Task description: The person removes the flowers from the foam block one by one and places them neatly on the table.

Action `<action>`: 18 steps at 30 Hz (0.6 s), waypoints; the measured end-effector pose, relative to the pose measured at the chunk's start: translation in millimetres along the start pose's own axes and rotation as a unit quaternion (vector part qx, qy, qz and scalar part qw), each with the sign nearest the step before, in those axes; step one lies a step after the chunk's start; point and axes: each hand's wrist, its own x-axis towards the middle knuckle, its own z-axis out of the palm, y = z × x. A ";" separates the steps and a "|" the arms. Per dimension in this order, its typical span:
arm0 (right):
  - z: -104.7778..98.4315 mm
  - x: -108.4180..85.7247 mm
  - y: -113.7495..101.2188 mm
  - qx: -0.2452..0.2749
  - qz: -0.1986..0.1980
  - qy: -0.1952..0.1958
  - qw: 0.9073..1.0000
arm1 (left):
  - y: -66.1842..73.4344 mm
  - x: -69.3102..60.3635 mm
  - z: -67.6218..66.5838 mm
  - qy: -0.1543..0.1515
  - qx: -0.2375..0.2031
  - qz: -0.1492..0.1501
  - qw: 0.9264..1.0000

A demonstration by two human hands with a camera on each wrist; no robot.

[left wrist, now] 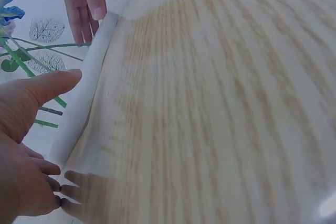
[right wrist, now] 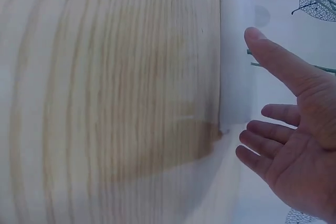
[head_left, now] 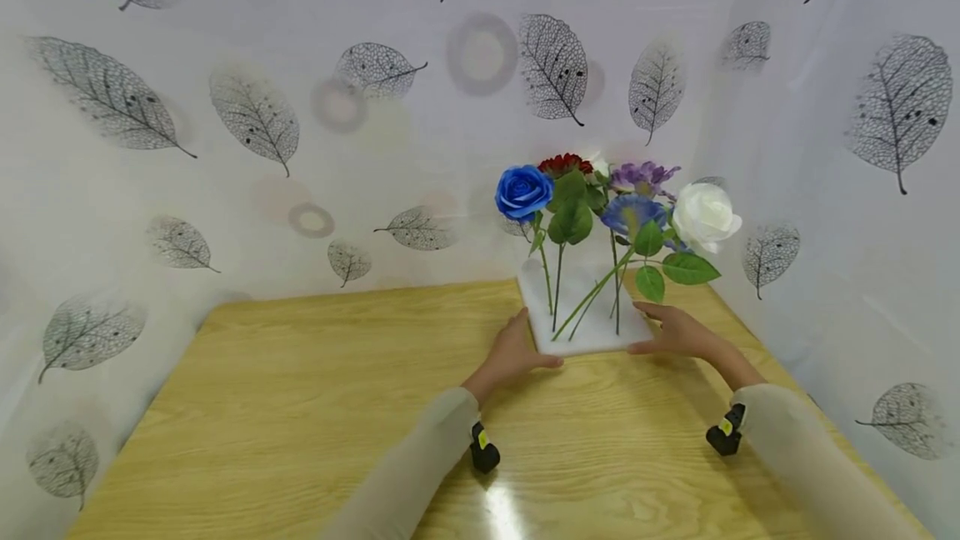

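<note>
A white foam-like block [head_left: 600, 346] lies on the table near its back right corner, with several artificial flowers stuck upright or slanting in it. Among them are a blue rose [head_left: 523, 192], a red flower [head_left: 566, 164], a purple flower [head_left: 647, 177], a blue-violet flower [head_left: 630, 212] and a white rose [head_left: 705, 215] on a slanted stem. My left hand [head_left: 513, 350] is at the block's left side, thumb stretched along the front. On the right side, my right hand [head_left: 672, 333] has its thumb by the front corner and its fingers [right wrist: 262, 142] nearly straight. Firm contact cannot be told.
The wooden table [head_left: 300, 390] stretches left and forward of the block. A white leaf-patterned curtain [head_left: 465, 140] hangs behind and at both sides. Each sleeve carries a small black camera [head_left: 484, 448] at the wrist.
</note>
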 end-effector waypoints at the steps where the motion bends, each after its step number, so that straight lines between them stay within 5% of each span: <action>1: 2.0 2.2 0.4 0.010 -0.001 0.001 1.000 | -0.5 1.7 1.0 0.001 0.003 -0.003 1.000; 8: 13.3 9.2 -3.0 0.047 -0.022 0.022 0.998 | -5.9 4.7 1.2 -0.003 -0.001 -0.023 1.000; 18: 28.7 17.5 -18.3 0.057 -0.067 0.054 0.995 | -6.6 -7.9 -22.1 0.008 -0.026 -0.035 0.999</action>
